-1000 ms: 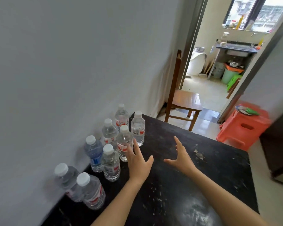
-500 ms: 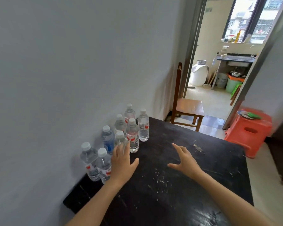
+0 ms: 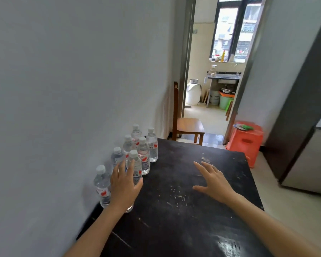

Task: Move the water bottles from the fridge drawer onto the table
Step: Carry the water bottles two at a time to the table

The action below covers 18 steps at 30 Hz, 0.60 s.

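Note:
Several clear water bottles with white caps stand in a cluster along the wall on the left side of the dark table (image 3: 183, 210). The farthest bottle (image 3: 152, 145) stands at the back, the nearest bottle (image 3: 102, 184) close to the table's left corner. My left hand (image 3: 123, 184) hovers with straight fingers in front of the cluster and hides part of one bottle (image 3: 135, 166); I cannot tell if it touches any. My right hand (image 3: 214, 181) is spread flat above the table's middle and holds nothing. The fridge drawer is not in view.
A grey wall runs along the table's left side. Beyond the table's far edge stand a wooden chair (image 3: 187, 127) and an orange plastic stool (image 3: 246, 140). A grey fridge (image 3: 304, 136) stands at the right. An open doorway leads to a kitchen.
My view has pulled back and risen, so the bottles look smaller and farther. Both hands stay open over the table; the left hand has drifted lower along the bottle row.

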Tool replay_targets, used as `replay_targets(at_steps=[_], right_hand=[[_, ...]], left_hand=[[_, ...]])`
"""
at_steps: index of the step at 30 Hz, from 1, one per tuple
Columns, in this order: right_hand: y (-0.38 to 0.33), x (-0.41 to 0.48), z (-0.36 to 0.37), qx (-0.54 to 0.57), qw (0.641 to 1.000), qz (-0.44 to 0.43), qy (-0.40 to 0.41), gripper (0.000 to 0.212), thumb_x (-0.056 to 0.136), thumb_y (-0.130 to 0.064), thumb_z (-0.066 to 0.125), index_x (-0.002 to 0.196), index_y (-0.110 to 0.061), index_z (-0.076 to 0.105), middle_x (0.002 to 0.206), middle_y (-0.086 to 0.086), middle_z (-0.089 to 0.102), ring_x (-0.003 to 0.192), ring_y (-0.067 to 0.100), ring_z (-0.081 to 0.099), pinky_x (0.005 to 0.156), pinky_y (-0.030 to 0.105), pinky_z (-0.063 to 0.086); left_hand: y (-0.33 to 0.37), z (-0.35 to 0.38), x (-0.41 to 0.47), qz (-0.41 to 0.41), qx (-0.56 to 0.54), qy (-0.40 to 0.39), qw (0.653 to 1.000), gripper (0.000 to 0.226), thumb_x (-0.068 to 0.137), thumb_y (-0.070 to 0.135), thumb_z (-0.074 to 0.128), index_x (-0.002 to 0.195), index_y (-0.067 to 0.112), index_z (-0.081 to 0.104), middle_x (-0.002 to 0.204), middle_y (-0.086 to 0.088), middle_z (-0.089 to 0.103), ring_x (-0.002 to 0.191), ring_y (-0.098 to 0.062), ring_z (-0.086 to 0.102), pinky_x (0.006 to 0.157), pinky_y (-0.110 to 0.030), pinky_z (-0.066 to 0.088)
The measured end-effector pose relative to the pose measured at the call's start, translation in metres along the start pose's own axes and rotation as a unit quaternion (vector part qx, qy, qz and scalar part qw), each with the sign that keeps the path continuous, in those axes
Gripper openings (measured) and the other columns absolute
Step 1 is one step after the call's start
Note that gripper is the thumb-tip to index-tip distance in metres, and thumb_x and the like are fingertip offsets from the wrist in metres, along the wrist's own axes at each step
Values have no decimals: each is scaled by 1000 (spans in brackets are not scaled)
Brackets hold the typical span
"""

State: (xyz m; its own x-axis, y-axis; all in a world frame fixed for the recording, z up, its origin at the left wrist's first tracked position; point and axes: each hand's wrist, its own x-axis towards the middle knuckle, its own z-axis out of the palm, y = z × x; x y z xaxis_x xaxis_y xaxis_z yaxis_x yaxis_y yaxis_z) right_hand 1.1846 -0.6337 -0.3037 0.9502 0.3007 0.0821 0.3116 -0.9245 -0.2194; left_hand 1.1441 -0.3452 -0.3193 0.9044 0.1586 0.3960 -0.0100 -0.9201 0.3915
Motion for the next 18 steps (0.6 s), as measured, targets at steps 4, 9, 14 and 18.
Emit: replay_targets(at_steps=[4,9,14,18], right_hand=[[-23,-55,-7,-18,998,55,32,83,83,-54,55,146,-34,4,155,-1,10,142,22,12,115,38,15],[-56,-140,-2,-36,990,132,35,83,84,-52,54,146,-30,3,155,2,12,143,21,11,114,36,17],[-71,-229,-17,-51,979,187,55,83,84,-50,56,145,-34,2,152,5,21,139,24,21,110,36,25],[-73,-307,-40,-67,964,236,100,79,83,-46,60,145,-33,13,151,4,27,136,24,27,108,37,27]], left_hand=[[-20,-27,-20,72,-49,15,996,76,71,22,76,136,16,37,139,-19,40,128,-40,35,102,-55,31],[-48,-45,-58,97,-62,-11,993,65,73,24,75,129,5,45,133,-22,47,124,-44,40,99,-55,34],[-10,-52,-92,161,-87,-82,980,66,78,44,45,129,2,48,135,-25,44,126,-45,37,102,-56,31],[39,-62,-124,213,-130,-106,962,63,80,37,56,132,4,45,139,-24,40,130,-44,32,103,-56,30]])
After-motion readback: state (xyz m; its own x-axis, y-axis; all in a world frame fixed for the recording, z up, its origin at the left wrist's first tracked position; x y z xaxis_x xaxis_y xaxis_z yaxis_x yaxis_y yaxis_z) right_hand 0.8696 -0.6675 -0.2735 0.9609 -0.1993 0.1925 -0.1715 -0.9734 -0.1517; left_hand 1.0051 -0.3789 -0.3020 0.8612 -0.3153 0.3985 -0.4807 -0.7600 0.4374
